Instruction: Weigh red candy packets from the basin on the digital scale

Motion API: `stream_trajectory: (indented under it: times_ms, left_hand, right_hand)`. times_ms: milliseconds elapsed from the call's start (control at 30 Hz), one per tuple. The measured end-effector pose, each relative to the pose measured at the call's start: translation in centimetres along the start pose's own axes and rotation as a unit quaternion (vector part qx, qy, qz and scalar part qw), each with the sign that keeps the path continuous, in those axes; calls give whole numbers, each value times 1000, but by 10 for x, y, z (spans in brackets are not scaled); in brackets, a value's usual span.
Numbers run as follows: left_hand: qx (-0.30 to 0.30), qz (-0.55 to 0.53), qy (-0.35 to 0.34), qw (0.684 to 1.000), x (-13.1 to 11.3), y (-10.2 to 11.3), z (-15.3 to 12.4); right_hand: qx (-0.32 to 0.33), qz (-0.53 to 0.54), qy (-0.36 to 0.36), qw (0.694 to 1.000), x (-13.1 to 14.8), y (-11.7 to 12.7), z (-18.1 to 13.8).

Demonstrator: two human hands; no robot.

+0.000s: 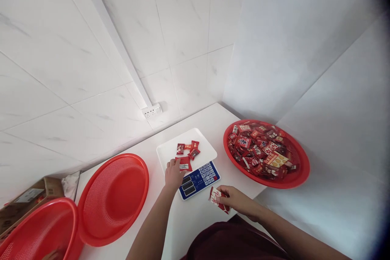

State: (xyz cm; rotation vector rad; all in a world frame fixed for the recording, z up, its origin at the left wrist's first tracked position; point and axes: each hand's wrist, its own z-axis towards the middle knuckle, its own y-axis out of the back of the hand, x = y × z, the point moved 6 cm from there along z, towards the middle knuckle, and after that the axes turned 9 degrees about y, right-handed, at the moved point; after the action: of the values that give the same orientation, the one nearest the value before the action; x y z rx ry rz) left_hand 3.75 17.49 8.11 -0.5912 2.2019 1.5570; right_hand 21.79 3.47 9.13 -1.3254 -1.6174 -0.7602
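My left hand [173, 174] is at the front edge of the scale's white tray [166, 152], its fingers closed on a red packet [185, 164] with a pale label. Just behind that packet, several small red wrapped snack packets [194, 153] lie together on the tray. The weighing scale [199, 179] has a blue panel with number keys and dark display windows. My right hand [234, 200], in front of the panel's right end, grips a red-and-white packet [215, 196] between thumb and fingers. Another red wrapper edge shows below it; whether it is separate I cannot tell.
A red basket [300, 170] heaped with mixed red packets stands at the table's right edge. To the left is an empty red basket [114, 187], with another red basket [39, 227] beside it and a cardboard box [26, 203] behind. A power strip [151, 111] is on the wall.
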Motion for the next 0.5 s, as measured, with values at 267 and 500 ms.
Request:
stream_trajectory:
  times_ms: [267,500]
  left_hand:
    - [7,154,-3,988,-4,-7,16]
    - [4,169,-38,985,-6,-2,18]
  right_hand:
    - [-14,7,6,1000,-4,19,-9]
    - [-20,0,14,1000,-2,23,-6]
